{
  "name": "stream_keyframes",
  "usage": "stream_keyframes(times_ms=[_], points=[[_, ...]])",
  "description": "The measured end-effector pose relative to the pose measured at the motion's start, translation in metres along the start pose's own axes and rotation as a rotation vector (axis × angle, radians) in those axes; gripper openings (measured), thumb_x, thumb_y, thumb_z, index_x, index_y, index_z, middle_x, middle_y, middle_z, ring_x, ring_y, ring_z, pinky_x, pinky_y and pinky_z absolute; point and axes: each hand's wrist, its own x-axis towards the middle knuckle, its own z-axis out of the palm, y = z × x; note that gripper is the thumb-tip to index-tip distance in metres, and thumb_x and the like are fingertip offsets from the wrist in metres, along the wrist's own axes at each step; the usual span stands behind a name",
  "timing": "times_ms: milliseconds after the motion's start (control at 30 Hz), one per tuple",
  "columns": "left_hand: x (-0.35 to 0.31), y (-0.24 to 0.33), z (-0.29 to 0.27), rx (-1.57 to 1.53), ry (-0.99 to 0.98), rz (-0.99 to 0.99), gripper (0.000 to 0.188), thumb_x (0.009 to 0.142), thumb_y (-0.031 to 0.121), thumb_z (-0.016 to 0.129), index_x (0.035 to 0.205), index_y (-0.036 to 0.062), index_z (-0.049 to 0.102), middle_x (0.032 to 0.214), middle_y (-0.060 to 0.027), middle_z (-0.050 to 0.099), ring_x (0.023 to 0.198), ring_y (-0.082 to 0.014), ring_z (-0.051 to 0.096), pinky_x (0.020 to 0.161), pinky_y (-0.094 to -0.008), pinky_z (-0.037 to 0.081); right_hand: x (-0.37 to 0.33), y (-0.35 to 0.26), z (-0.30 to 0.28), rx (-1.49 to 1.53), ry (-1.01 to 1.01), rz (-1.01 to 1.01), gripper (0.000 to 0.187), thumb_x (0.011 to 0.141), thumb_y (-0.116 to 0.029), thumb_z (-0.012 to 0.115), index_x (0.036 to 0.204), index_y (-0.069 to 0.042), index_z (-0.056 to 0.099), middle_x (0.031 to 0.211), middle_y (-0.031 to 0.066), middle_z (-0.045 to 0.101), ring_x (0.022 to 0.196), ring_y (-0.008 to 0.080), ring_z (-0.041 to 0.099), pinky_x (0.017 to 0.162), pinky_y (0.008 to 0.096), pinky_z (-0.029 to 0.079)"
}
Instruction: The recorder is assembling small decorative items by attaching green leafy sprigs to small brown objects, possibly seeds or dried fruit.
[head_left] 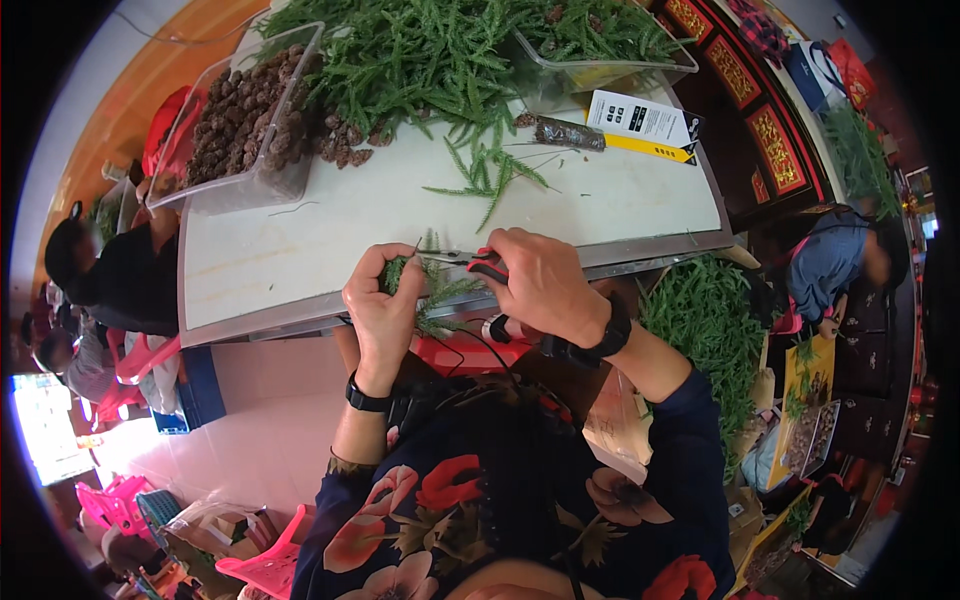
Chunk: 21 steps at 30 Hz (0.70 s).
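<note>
Over the near edge of the white table [330,255], my left hand [378,305] is closed, pinching a green artificial pine sprig [447,290] between thumb and fingers. A thin dark wire end sticks up past the fingertips. My right hand [548,285] is wrapped round a pair of pliers [488,264] with red and black handles. The plier jaws point left and reach the wire beside my left fingertips; whether they grip it is too small to tell. Farther off on the tabletop lie several loose pine sprigs [485,180].
A clear bin of brown pine cones [240,120] stands at the far left, beside a large heap of green sprigs [420,60]. Another clear bin [610,70], a dark wire bundle [570,133] and a card [645,118] lie far right. More greenery [705,340] is piled right; people sit both sides.
</note>
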Motion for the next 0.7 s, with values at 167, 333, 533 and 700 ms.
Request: stream_keyframes(times_ms=[167, 333, 533, 700], points=[[-0.001, 0.01, 0.003, -0.144, -0.082, -0.128, 0.008, 0.084, 0.004, 0.063, 0.091, 0.0002, 0.065, 0.069, 0.0034, 0.055, 0.06, -0.0031, 0.044, 0.055, -0.0188, 0.035, 0.0, 0.012, -0.003, 0.033, -0.06, 0.041, 0.024, 0.079, -0.02, 0.072, 0.091, -0.004, 0.058, 0.079, 0.0121, 0.061, 0.075, 0.0329, 0.062, 0.064, 0.0398, 0.048], [-0.002, 0.013, 0.004, -0.39, -0.196, -0.318, 0.01, 0.086, 0.004, 0.061, 0.095, 0.0015, 0.065, 0.068, 0.0039, 0.055, 0.055, -0.0019, 0.04, 0.05, -0.018, 0.029, 0.0, 0.026, -0.004, 0.095, -0.045, -0.021, 0.024, 0.08, -0.02, 0.071, 0.093, -0.004, 0.058, 0.081, 0.0117, 0.061, 0.076, 0.0329, 0.061, 0.065, 0.0397, 0.048], [-0.007, 0.017, 0.005, -0.458, -0.27, -0.39, 0.013, 0.086, 0.001, 0.058, 0.097, 0.0013, 0.064, 0.069, 0.003, 0.056, 0.054, -0.0027, 0.04, 0.049, -0.018, 0.028, 0.006, 0.039, -0.01, 0.16, -0.058, -0.186, 0.028, 0.078, -0.021, 0.071, 0.094, -0.005, 0.056, 0.084, 0.0125, 0.06, 0.08, 0.0343, 0.059, 0.069, 0.0417, 0.048], [-0.009, 0.014, 0.002, -0.633, -0.39, -0.481, 0.014, 0.084, -0.001, 0.059, 0.097, 0.0009, 0.065, 0.075, 0.0005, 0.061, 0.055, -0.0031, 0.04, 0.052, -0.0186, 0.032, 0.011, 0.046, -0.017, 0.137, -0.106, -0.306, 0.031, 0.074, -0.02, 0.071, 0.096, -0.005, 0.056, 0.084, 0.0126, 0.059, 0.082, 0.035, 0.057, 0.071, 0.0418, 0.047]])
